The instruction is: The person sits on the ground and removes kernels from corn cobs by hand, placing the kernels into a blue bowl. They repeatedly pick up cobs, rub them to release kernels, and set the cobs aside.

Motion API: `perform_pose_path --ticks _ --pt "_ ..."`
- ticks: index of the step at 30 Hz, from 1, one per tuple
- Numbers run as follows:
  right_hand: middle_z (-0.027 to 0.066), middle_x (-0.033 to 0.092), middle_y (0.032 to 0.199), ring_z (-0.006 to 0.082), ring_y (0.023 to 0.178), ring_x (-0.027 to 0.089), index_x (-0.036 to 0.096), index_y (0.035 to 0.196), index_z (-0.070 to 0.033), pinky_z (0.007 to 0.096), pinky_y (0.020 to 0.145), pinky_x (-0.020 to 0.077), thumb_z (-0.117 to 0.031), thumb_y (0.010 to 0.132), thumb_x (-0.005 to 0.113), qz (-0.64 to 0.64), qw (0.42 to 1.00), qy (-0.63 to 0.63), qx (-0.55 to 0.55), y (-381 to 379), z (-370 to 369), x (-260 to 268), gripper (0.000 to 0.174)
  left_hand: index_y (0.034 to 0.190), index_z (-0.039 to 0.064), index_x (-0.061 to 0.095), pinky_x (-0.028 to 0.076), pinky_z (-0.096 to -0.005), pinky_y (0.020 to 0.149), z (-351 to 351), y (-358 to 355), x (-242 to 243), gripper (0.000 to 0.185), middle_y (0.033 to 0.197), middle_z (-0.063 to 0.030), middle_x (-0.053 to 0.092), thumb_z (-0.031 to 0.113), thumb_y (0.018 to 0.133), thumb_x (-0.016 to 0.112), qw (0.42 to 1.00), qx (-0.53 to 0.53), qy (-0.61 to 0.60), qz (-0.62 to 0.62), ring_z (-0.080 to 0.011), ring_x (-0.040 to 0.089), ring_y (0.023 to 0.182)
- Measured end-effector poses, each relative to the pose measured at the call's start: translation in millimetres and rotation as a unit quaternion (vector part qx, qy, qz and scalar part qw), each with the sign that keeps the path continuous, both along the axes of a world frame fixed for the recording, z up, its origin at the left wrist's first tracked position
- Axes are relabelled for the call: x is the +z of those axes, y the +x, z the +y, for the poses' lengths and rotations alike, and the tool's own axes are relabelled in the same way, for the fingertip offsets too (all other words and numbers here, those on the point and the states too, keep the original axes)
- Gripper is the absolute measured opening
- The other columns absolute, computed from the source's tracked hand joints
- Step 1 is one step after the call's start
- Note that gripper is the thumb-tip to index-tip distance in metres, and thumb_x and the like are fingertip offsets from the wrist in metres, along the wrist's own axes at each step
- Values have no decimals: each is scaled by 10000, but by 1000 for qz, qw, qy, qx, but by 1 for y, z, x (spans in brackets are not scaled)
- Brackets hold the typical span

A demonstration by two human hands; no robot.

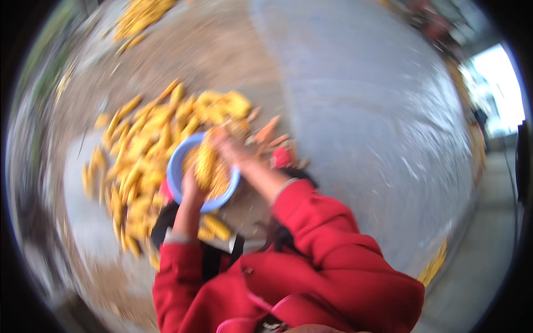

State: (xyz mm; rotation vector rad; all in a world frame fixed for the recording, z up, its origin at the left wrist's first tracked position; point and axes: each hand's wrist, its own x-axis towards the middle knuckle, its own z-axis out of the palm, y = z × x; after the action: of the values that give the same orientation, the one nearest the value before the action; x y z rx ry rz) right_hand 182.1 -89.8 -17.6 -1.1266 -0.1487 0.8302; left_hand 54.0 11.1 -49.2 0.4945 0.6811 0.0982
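My left hand (193, 183) grips the lower end of a yellow corn cob (205, 164) over a blue plastic basin (175, 164). Loose corn kernels (220, 181) lie inside the basin. At the cob's upper end is my right hand (225, 141), its fingers around or against it; blur hides the exact hold. The basin sits between my knees. A large heap of corn cobs (145, 154) spreads on the floor to the left of and beyond the basin.
Reddish stripped cobs (268, 131) lie right of the basin, by my red shoe (282, 157). Several corn cobs (216, 227) rest below the basin. A grey sheet (354, 125) covers the floor at right. Another corn pile (141, 16) lies at the far upper left.
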Motion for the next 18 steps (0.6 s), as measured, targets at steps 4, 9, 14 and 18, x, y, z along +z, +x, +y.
perform_pose_path --ticks 4,9,14,18 --pt "37 561 1104 159 1012 538 525 1194 -41 324 933 423 -203 783 734 -15 997 71 10 -3 6 16 488 1120 113 570 387 -266 375 12 -2 0 325 784 18 594 338 932 429 991 -107 76 36 -135 572 576" --pt "75 627 1017 161 991 559 599 1093 -15 308 925 409 -328 751 770 -45 996 67 -44 -1 0 20 494 1226 119 475 414 -218 435 -1 -2 15 390 889 -2 551 206 847 495 942 -74 326 21 -106 545 644" --pt "143 632 1033 218 1020 572 581 1137 9 354 948 409 -297 770 736 -19 997 -54 -46 11 4 0 502 1109 194 538 349 -183 377 -12 6 52 416 786 41 572 545 895 478 968 -77 216 106 -83 518 545" --pt "169 598 1119 249 1062 552 556 1172 26 361 974 387 -318 760 743 -10 998 -46 -40 11 2 -6 568 1245 132 478 479 -226 572 -7 5 68 552 996 -39 553 528 866 541 964 -150 196 96 -113 535 800"
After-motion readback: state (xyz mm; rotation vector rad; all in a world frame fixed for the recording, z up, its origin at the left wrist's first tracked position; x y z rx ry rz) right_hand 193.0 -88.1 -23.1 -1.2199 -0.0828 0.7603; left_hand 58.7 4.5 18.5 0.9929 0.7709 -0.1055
